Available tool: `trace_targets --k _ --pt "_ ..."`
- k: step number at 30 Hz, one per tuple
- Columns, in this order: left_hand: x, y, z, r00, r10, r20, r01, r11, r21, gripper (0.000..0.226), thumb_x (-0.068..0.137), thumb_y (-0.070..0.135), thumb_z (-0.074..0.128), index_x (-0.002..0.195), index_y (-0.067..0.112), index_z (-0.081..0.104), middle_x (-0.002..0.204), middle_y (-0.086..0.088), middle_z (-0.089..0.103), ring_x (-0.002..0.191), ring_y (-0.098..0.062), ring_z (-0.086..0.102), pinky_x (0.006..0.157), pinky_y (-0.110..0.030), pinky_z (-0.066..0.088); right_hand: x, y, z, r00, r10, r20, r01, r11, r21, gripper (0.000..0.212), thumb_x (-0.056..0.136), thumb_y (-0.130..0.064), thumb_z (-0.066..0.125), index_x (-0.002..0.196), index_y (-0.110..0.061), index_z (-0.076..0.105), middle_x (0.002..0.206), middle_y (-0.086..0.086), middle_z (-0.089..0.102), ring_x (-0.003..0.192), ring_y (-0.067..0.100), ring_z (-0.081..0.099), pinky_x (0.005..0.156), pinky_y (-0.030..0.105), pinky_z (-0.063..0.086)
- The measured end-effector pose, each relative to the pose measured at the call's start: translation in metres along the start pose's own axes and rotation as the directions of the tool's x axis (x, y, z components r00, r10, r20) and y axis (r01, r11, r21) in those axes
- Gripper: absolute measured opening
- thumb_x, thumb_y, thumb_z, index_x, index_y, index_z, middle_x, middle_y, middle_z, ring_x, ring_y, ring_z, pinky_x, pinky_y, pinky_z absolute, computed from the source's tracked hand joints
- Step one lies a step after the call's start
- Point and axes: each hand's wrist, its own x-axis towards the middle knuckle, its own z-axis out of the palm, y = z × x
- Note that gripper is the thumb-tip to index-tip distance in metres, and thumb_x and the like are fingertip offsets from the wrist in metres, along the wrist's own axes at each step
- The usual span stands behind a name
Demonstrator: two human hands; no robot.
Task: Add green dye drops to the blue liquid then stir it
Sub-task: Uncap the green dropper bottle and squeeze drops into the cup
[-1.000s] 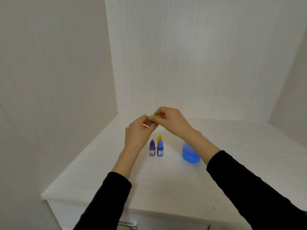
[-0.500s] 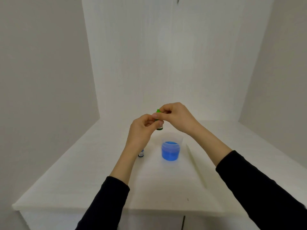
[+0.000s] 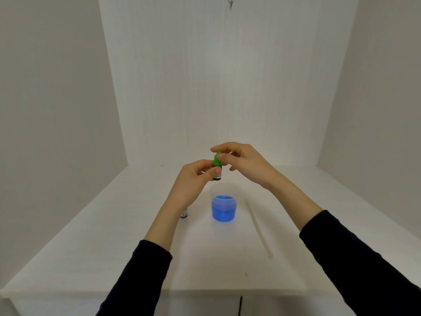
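Observation:
A small green dye bottle (image 3: 216,165) is held upright in the air above the table. My left hand (image 3: 194,179) pinches its lower body. My right hand (image 3: 243,160) pinches the green cap at its top. Just below, a clear cup of blue liquid (image 3: 223,208) stands on the white table (image 3: 136,258). A pale stirring stick (image 3: 258,228) lies flat on the table to the right of the cup.
Another small dye bottle (image 3: 184,213) shows beside my left wrist, mostly hidden by it. White walls close in the table on the left, back and right. The table's front edge runs across the bottom of the view.
The view has swung so the cup now sits centred below my hands. The green bottle has come upright and more into sight; other dye bottles have slipped behind my left arm.

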Motion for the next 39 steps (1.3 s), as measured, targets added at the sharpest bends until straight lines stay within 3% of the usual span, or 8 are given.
trace_targets --k 6,9,15,18,21,25,35,39 --pt "-0.005 0.0 0.001 1.0 -0.004 0.017 0.003 0.997 0.071 0.009 0.093 0.03 0.058 0.098 0.035 0.064 0.093 0.009 0.067 0.075 -0.006 0.069 0.065 -0.017 0.047 -0.001 -0.003 0.004 0.994 0.029 -0.102 -0.041 0.992 -0.119 0.026 0.084 -0.043 0.064 0.083 -0.018 0.07 0.081 -0.007 0.068 0.077 0.005 0.058 0.068 0.02 0.043" --pt "-0.009 -0.001 0.0 0.999 -0.031 -0.024 0.032 0.999 0.026 0.016 0.094 0.029 0.058 0.108 0.026 0.065 0.098 0.006 0.066 0.076 -0.006 0.069 0.064 -0.019 0.052 0.0 -0.004 0.0 0.997 0.032 -0.075 -0.043 0.988 -0.149 0.017 0.085 -0.034 0.064 0.084 -0.019 0.071 0.082 -0.005 0.067 0.075 0.007 0.056 0.071 0.025 0.047" --pt "-0.014 -0.004 -0.001 0.983 -0.144 -0.117 0.122 0.977 -0.177 0.022 0.089 0.025 0.066 0.108 0.014 0.062 0.102 -0.003 0.07 0.078 -0.011 0.069 0.066 -0.025 0.053 -0.002 -0.005 -0.002 0.999 0.03 0.029 -0.032 0.998 0.061 0.014 0.087 -0.012 0.06 0.098 -0.018 0.067 0.097 -0.005 0.066 0.086 0.009 0.061 0.077 0.025 0.053" --pt "-0.016 -0.007 0.001 0.979 -0.167 -0.12 0.137 0.964 -0.226 0.022 0.089 0.024 0.066 0.107 0.013 0.063 0.104 -0.005 0.07 0.083 -0.014 0.069 0.068 -0.026 0.051 -0.003 -0.006 0.004 0.999 0.035 0.002 -0.035 0.996 0.079 0.015 0.09 -0.026 0.059 0.101 -0.018 0.066 0.096 -0.004 0.068 0.085 0.009 0.063 0.074 0.024 0.054" --pt "-0.017 -0.01 0.002 0.978 -0.177 -0.11 0.143 0.953 -0.268 0.023 0.089 0.022 0.066 0.11 0.013 0.062 0.106 -0.005 0.068 0.086 -0.014 0.067 0.069 -0.027 0.05 -0.002 -0.004 0.012 0.992 0.071 -0.107 -0.08 0.993 -0.087 0.034 0.09 -0.047 0.054 0.09 -0.015 0.064 0.083 -0.003 0.067 0.073 0.011 0.064 0.066 0.023 0.051" --pt "-0.018 -0.013 0.002 0.972 -0.211 -0.101 0.16 0.915 -0.37 0.02 0.09 0.025 0.065 0.107 0.015 0.064 0.096 -0.001 0.072 0.08 -0.007 0.068 0.068 -0.023 0.052 -0.003 0.001 0.013 0.99 0.105 -0.091 -0.118 0.981 -0.153 0.036 0.089 -0.047 0.053 0.078 -0.015 0.063 0.069 -0.004 0.065 0.057 0.006 0.059 0.059 0.022 0.047" --pt "-0.019 -0.012 0.012 0.93 -0.368 0.008 0.258 0.636 -0.728 0.019 0.092 0.03 0.061 0.093 0.011 0.064 0.068 -0.002 0.063 0.059 -0.011 0.059 0.054 -0.023 0.05 -0.009 -0.001 0.012 0.997 0.057 -0.048 -0.056 0.998 0.03 0.009 0.087 -0.025 0.063 0.091 -0.018 0.066 0.087 -0.004 0.067 0.071 0.007 0.066 0.066 0.021 0.053" --pt "-0.02 -0.008 0.016 0.918 -0.396 0.024 0.248 0.526 -0.814 0.021 0.091 0.033 0.062 0.09 0.012 0.064 0.064 -0.002 0.057 0.053 -0.01 0.054 0.048 -0.022 0.047 -0.011 -0.003 0.014 0.998 0.048 -0.033 -0.045 0.995 0.093 0.01 0.085 -0.013 0.064 0.093 -0.019 0.064 0.09 -0.005 0.064 0.076 0.009 0.062 0.071 0.024 0.054"
